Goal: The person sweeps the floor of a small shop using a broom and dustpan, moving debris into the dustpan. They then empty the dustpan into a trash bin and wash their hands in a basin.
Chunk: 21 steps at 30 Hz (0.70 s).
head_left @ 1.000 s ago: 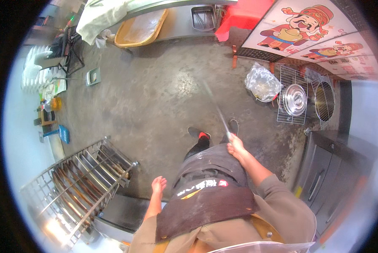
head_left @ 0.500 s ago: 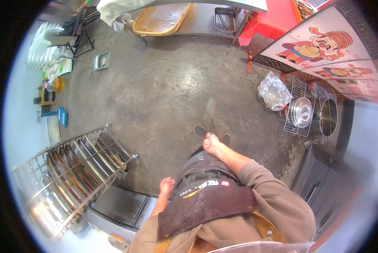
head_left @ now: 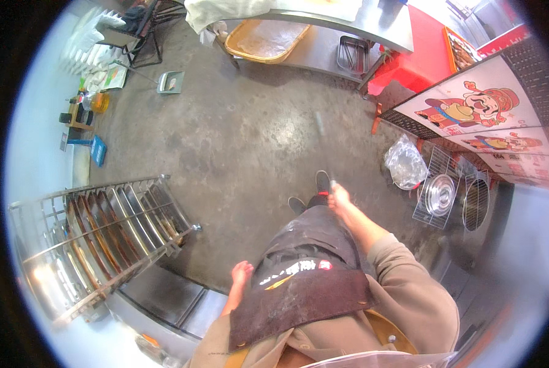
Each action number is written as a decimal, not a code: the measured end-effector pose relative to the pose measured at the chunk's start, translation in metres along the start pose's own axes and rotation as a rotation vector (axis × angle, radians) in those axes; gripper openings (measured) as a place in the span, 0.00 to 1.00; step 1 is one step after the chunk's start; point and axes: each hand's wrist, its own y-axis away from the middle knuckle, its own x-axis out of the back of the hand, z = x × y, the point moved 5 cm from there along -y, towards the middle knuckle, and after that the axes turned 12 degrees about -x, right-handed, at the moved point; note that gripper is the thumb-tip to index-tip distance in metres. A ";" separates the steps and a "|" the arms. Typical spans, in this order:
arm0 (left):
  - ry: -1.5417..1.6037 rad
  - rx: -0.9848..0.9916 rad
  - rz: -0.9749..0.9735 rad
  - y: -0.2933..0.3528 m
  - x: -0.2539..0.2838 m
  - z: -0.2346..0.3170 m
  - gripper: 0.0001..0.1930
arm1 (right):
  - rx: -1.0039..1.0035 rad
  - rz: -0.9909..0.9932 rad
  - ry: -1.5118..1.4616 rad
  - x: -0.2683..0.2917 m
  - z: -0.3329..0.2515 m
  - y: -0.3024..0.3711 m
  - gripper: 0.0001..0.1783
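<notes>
Standing figure, viewed from above. Left of the dark brown apron (head_left: pixel 299 300), the left hand (head_left: pixel 242 273) hangs empty, its grip released, beside the tall steel tray rack (head_left: pixel 102 227). Right of the apron, the right hand (head_left: pixel 340 196) extends forward, grip clenched on a thin grey metal rod (head_left: pixel 321 132) pointing out over the concrete floor (head_left: pixel 237 141). The rod seems merely carried; no work on anything appears begun.

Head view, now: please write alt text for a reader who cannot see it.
Seen from above, a person in a dark apron stands on a concrete floor, the right hand holding a long thin metal rod pointed forward. The left hand hangs empty near a metal tray rack.
</notes>
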 end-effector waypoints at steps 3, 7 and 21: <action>-0.015 -0.080 -0.025 -0.004 -0.009 0.004 0.12 | 0.098 0.186 0.030 0.037 -0.054 -0.009 0.07; 0.004 -0.178 -0.013 -0.011 -0.023 0.033 0.11 | 0.042 0.304 -0.186 0.054 -0.134 -0.038 0.14; 0.124 0.312 0.176 -0.106 -0.079 0.129 0.09 | 0.076 0.305 0.272 -0.215 -0.388 -0.185 0.08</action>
